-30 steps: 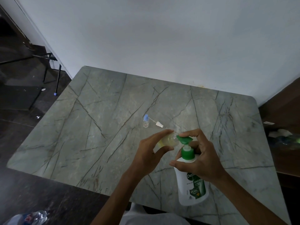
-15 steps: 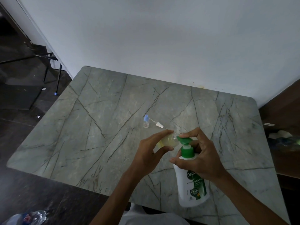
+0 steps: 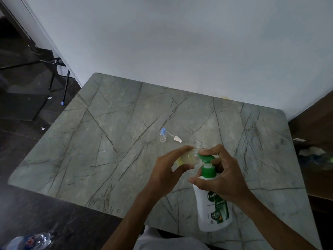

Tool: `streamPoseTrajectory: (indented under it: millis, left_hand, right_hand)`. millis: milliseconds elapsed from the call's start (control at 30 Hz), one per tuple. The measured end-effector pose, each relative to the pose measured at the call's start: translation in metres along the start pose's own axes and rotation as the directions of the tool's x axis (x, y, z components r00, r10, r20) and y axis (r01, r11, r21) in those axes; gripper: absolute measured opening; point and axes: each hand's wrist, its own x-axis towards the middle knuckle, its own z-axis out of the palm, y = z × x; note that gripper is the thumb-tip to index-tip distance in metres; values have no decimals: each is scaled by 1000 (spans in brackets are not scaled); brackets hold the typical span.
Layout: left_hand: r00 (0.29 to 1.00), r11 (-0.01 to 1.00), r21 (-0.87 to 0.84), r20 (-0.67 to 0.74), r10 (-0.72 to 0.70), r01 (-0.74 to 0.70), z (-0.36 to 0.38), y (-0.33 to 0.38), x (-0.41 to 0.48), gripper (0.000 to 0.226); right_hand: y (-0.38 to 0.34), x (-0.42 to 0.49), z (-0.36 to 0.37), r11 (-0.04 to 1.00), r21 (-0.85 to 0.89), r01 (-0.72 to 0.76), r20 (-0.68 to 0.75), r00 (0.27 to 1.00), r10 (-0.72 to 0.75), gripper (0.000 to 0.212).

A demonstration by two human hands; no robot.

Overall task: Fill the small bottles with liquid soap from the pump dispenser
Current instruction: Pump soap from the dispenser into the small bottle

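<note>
- Pump dispenser [image 3: 214, 212]: white body, green label, standing upright on the near right part of the desk [image 3: 108, 141].
- Right hand [image 3: 225, 181]: fingers and thumb curled round the dispenser's green neck, forefinger laid over the green pump head [image 3: 207, 157].
- Left hand [image 3: 165, 172]: thumb and forefinger pinch a small bottle [image 3: 191, 157] and hold it above the desk.
- Small bottle, held: clear, tipped on its side, mouth up against the tip of the pump spout, with yellowish liquid inside.
- Capped bottle [image 3: 163, 136]: small, clear, blue cap, upright at mid-desk, apart from both hands.
- Spray nozzle [image 3: 177, 138]: white, with a thin tube, lying loose just beside the capped bottle.
- Wall [image 3: 180, 51]: plain and pale, along the desk's far edge.
</note>
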Motion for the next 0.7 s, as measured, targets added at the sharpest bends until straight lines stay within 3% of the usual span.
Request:
streamPoseTrajectory:
  millis: [133, 367, 700]
  left_hand:
    - [1000, 1000, 2, 4, 14, -14, 0, -1, -2, 48]
    - [1000, 1000, 24, -12, 16, -16, -4, -3, 0, 48]
    - [997, 997, 31, 25, 71, -72, -8, -6, 3, 49]
  right_hand:
    - [-1, 1, 0, 999, 36, 6, -5, 1000, -6, 55]
    - [-3, 0, -1, 1000, 26, 0, 63, 998, -2, 64]
    - [-3, -2, -1, 997, 64, -51, 55, 997, 47, 61]
